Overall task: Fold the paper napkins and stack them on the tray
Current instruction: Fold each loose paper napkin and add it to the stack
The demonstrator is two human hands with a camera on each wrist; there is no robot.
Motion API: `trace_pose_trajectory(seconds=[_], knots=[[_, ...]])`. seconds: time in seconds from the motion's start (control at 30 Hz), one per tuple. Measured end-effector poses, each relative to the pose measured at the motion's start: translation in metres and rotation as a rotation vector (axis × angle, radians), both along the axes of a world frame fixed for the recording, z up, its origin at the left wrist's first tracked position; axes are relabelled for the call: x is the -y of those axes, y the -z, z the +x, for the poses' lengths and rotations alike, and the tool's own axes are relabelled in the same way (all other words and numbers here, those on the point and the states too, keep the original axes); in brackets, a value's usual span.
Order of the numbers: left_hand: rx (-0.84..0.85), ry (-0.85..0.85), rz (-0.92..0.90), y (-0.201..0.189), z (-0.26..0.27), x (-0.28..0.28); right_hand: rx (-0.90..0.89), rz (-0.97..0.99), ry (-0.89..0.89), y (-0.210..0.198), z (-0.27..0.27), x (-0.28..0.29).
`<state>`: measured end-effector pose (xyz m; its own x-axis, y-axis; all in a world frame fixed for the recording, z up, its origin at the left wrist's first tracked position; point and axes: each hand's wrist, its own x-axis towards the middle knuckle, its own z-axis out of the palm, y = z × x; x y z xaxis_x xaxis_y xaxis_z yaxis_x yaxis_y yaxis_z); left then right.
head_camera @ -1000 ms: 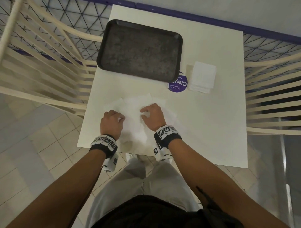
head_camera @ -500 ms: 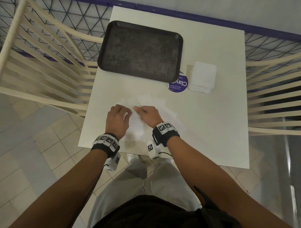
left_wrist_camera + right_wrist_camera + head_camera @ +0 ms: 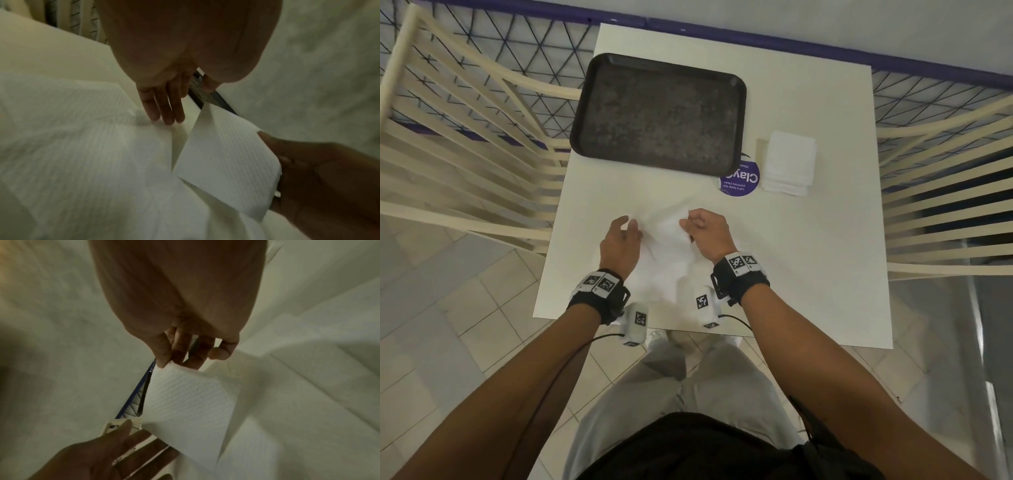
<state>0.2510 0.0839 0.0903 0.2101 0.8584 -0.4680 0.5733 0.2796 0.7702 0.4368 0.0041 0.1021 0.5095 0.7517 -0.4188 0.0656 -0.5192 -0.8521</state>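
An unfolded white paper napkin (image 3: 666,253) lies crumpled on the white table (image 3: 808,267) between my hands. My left hand (image 3: 628,226) rests on its left part with straight fingers (image 3: 164,113), tips pressing the paper. My right hand (image 3: 690,222) pinches a raised flap (image 3: 189,395) of the same napkin (image 3: 226,162) at its far edge. The dark tray (image 3: 661,113) sits beyond the hands with nothing on it. A stack of folded white napkins (image 3: 789,161) lies to the right of the tray.
A round purple sticker (image 3: 739,180) shows between the tray and the stack. Cream slatted chairs stand at the left (image 3: 465,137) and right (image 3: 945,171) of the table. A wire fence with a purple rail (image 3: 928,75) runs behind it.
Both hands moved forward over the napkin, met near its middle, then parted. My right hand has lifted a flap of the paper; the left now presses flat.
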Motion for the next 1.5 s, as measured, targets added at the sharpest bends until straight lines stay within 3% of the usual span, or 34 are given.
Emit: trace_pose_trajectory(seconds=[0.13, 0.37, 0.5, 0.9, 1.13, 1.23, 1.5], knots=[[0.215, -0.091, -0.21, -0.004, 0.014, 0.0, -0.034, 0.048, 0.029, 0.0, 0.009, 0.004], [0.317, -0.012, 0.017, -0.012, 0.014, 0.003, -0.031, 0.024, 0.071, 0.002, 0.017, 0.01], [0.316, 0.025, 0.073, -0.013, 0.011, 0.002, -0.078, 0.081, 0.034, 0.001, 0.016, 0.014], [0.231, 0.029, 0.124, -0.017, 0.005, 0.001, 0.128, 0.104, -0.064, -0.011, 0.01, 0.015], [0.097, 0.112, 0.34, -0.02, 0.007, 0.003, 0.203, 0.114, -0.067, -0.014, 0.009, 0.014], [0.058, 0.169, 0.425, -0.019, 0.009, 0.003, 0.285, 0.115, -0.084, -0.015, 0.006, 0.012], [0.119, 0.278, 0.411, -0.034, 0.019, 0.012, 0.545, -0.007, -0.284, -0.04, -0.011, 0.001]])
